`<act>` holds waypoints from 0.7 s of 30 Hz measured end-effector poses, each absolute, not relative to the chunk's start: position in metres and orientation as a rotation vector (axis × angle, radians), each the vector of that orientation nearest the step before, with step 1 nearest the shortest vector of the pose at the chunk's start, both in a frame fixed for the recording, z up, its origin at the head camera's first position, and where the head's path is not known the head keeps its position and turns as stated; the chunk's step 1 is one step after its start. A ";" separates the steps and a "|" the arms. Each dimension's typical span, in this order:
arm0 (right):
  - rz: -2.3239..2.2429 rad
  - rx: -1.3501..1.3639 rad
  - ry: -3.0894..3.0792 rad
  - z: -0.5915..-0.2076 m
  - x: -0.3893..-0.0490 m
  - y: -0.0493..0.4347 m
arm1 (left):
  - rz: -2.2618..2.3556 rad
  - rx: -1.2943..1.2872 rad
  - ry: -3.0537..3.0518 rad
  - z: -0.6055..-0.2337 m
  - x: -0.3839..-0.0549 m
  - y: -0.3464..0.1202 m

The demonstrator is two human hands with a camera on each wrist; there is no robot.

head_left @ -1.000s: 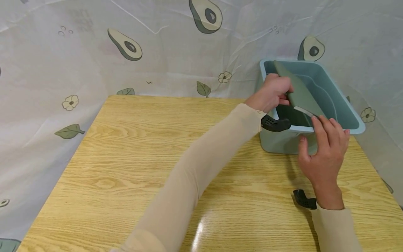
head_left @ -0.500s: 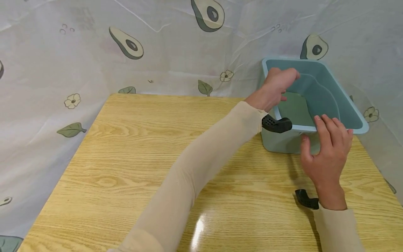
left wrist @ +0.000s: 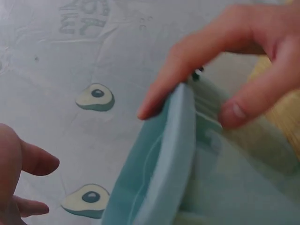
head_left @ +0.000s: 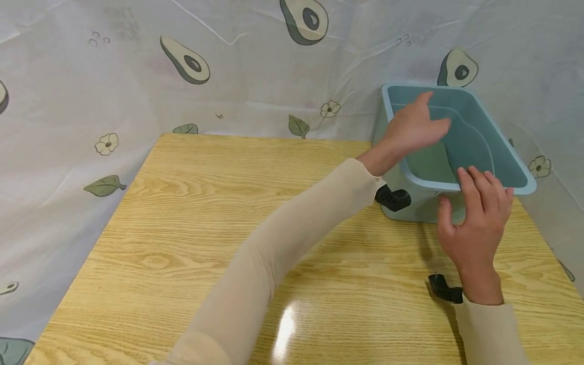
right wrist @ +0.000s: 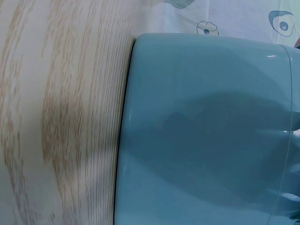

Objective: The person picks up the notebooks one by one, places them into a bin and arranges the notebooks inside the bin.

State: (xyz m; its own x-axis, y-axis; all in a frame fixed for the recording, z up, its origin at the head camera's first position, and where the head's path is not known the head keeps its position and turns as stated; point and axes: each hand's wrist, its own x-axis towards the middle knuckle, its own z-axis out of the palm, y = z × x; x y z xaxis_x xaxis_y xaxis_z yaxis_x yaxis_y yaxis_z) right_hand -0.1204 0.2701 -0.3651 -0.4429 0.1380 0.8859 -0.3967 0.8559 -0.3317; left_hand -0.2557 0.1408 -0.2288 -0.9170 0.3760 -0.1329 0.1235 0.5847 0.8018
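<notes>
A light blue plastic bin stands at the back right of the table. My left hand is over its left side, fingers spread and holding nothing. Its fingertips show at the left edge of the left wrist view. Down inside the bin lies a flat green thing, partly hidden by the left hand and the near rim. My right hand holds the near rim, fingers over the top and thumb outside. In the left wrist view this right hand straddles the rim. The bin's outer wall fills much of the right wrist view.
The wood-grain table extends left and forward of the bin. A pale curtain printed with avocados hangs behind the table and down its sides. A black bracket is worn at my left wrist, another bracket at my right.
The flat green thing, held tilted in the left hand at first, dropped to the bin's bottom. My left hand has let go, risen slightly and spread its fingers. The right hand stays at the rim.
</notes>
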 end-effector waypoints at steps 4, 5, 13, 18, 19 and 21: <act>0.604 0.195 -1.942 -0.366 -0.121 0.270 | 0.962 0.572 2.745 -0.232 -0.252 0.135; 0.602 0.197 -1.941 -0.367 -0.122 0.270 | 0.864 0.596 2.811 -0.233 -0.250 0.134; 0.587 0.206 -1.951 -0.369 -0.122 0.272 | 0.022 0.813 3.176 -0.244 -0.241 0.126; 0.577 0.212 -1.950 -0.369 -0.121 0.273 | -0.079 0.862 3.177 -0.245 -0.240 0.122; 0.575 0.213 -1.948 -0.368 -0.120 0.273 | -0.075 0.863 3.173 -0.245 -0.240 0.122; 0.575 0.215 -1.947 -0.368 -0.120 0.273 | -0.051 0.861 3.165 -0.245 -0.240 0.120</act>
